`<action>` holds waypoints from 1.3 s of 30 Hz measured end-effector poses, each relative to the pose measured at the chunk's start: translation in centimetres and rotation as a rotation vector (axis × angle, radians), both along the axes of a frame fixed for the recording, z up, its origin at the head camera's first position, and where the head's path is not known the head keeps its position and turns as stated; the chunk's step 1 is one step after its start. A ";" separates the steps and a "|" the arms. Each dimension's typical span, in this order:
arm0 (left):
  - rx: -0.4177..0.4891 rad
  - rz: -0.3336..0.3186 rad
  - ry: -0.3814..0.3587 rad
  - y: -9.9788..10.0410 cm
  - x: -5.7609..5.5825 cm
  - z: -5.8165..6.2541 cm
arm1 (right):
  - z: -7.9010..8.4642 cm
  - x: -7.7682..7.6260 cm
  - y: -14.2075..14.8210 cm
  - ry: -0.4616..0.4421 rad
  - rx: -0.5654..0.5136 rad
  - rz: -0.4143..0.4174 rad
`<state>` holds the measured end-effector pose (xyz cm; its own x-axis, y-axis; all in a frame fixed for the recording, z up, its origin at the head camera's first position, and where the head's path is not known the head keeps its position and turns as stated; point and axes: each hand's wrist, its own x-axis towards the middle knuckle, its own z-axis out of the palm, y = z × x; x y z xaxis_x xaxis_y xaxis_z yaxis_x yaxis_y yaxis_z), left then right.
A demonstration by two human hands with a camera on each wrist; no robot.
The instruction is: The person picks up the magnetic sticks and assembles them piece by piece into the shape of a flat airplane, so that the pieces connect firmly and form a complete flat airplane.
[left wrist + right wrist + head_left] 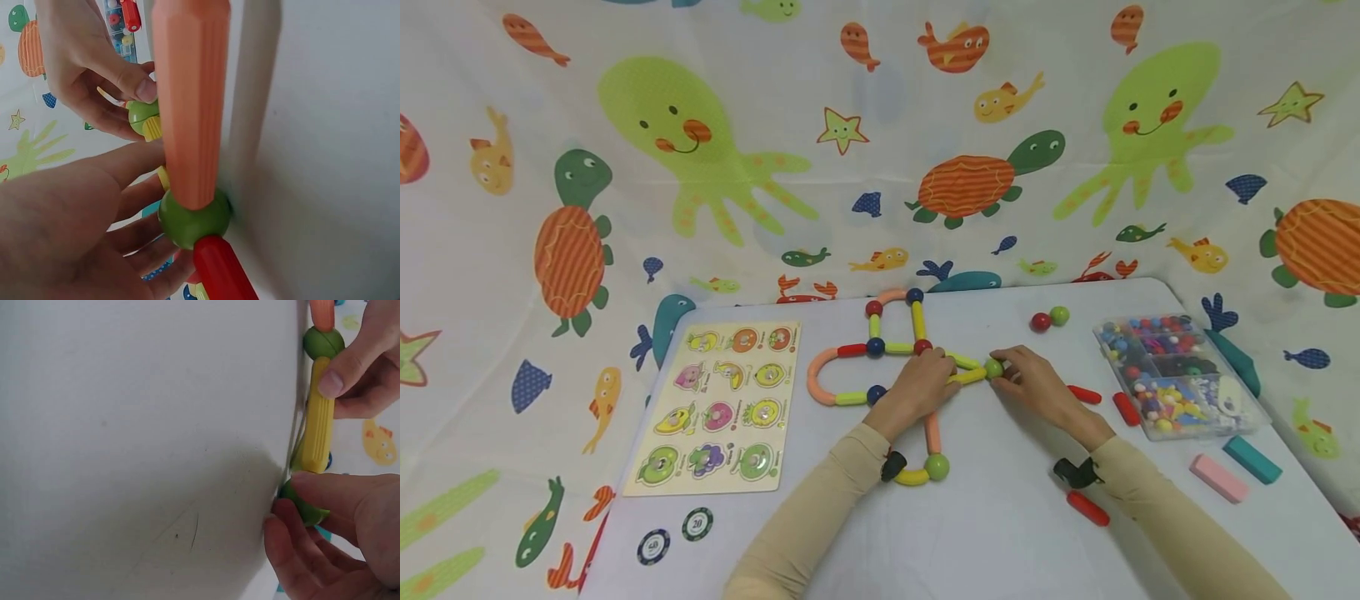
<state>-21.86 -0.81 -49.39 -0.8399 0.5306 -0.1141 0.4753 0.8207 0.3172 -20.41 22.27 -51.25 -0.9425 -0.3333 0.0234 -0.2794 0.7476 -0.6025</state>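
A flat figure of coloured rods and balls lies on the white table. My left hand [925, 385] pinches a yellow rod [320, 419], thumb on one side and fingers behind. At the rod's far end my right hand [1036, 390] holds a green ball [993, 367] between thumb and fingers. A yellow-green rod [962, 361] also runs to this ball from the red ball [922, 347]. Close to the left wrist camera, an orange rod [192, 94] and a red rod [224, 272] meet at another green ball [194, 219]. Part of the figure is hidden under my left hand.
A fruit puzzle board [715, 479] lies left, with two poker chips [697, 523] below it. At right are a divided bead case [1213, 429], pink [1220, 478] and teal blocks [1252, 459] and loose red rods [1087, 508]. A red ball [1041, 322] and a green ball [1059, 316] sit behind.
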 end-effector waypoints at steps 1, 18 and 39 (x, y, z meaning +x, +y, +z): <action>0.000 0.004 -0.002 0.0 0.0 0.1 | 0.0 -0.1 0.0 -0.001 0.003 0.001; -0.067 -0.055 0.272 0.5 -2.2 0.1 | -0.1 -0.7 -0.3 0.021 -0.011 0.023; -0.217 -0.043 0.306 0.9 -2.9 -0.5 | -0.4 -0.9 -0.4 0.028 -0.015 0.022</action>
